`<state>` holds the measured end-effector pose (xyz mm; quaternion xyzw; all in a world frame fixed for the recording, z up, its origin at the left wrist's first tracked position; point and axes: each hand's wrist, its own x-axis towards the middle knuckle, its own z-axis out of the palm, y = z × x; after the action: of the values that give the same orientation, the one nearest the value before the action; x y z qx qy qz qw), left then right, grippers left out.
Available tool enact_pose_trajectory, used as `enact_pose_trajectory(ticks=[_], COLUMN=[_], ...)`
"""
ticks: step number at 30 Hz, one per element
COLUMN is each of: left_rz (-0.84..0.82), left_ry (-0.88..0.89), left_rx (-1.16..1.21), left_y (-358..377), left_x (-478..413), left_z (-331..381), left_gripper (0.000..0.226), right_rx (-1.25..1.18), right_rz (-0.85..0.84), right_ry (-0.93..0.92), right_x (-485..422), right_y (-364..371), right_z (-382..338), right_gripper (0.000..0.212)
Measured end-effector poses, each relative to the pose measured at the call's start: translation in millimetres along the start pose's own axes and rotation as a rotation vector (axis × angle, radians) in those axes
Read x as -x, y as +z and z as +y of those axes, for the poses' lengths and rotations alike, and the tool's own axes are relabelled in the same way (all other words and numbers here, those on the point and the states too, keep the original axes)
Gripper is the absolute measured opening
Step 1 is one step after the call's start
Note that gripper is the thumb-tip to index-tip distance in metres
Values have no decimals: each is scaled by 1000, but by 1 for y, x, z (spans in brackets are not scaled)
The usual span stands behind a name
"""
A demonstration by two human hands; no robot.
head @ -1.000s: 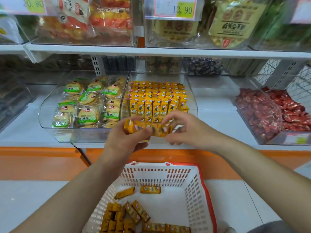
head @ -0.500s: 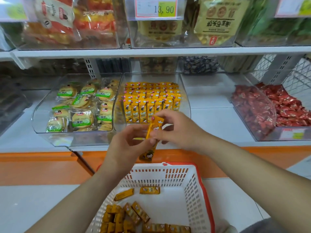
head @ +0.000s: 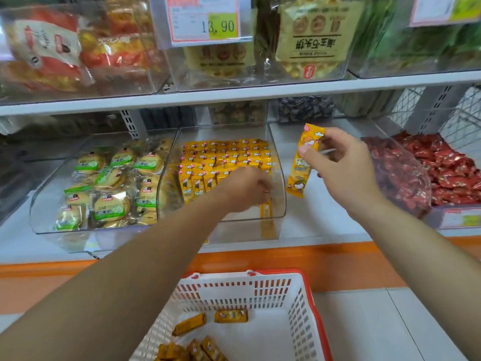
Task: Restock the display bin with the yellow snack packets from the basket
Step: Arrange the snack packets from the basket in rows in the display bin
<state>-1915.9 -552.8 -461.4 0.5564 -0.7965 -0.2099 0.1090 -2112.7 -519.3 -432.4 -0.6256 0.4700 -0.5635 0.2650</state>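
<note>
Yellow packets [head: 223,157] upright in bin [head: 279,204] (more in basket [head: 234,290])

the left arm stretched from lower left to centre frame, the left hand [head: 250,186] blurred, fingers curled down, while the right hand [head: 341,165], right of centre, pinched a yellow packet [head: 302,162] upright.

Just left of the left hand [head: 247,186] there was a clear tub [head: 43,204] packed with green-labelled round biscuits [head: 112,201], and off to the right of the right hand [head: 343,162] a heap of red-wrapped sweets [head: 442,173]. High above both hands hung a price tag [head: 208,20] reading 13.90, with beige cookie bags [head: 312,37] beside it and red-orange packs [head: 112,53] further left. Some dark-wrapped sweets [head: 304,108] sat behind, just above the right hand.
</note>
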Motion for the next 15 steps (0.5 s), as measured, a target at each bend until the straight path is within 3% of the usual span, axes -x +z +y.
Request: enact_pose_trajectory(ticks=[4,9,15], left_rz=[-202,-231,-261], left_ry=[82,129,51], left_rx=[-288,-250,-155], left_y=[21,29,40], left_x=[-28,-29,-29], left_z=[-7,-23,-34], left_gripper=[43,32,63], right_rx=[12,21,8], right_rz=[-5,-70,-86], right_ry=[63,120,183], right_x=[-1,1,1], right_y=[-7,-9,-10], right_z=[19,27,34], right_gripper=[10,6,5])
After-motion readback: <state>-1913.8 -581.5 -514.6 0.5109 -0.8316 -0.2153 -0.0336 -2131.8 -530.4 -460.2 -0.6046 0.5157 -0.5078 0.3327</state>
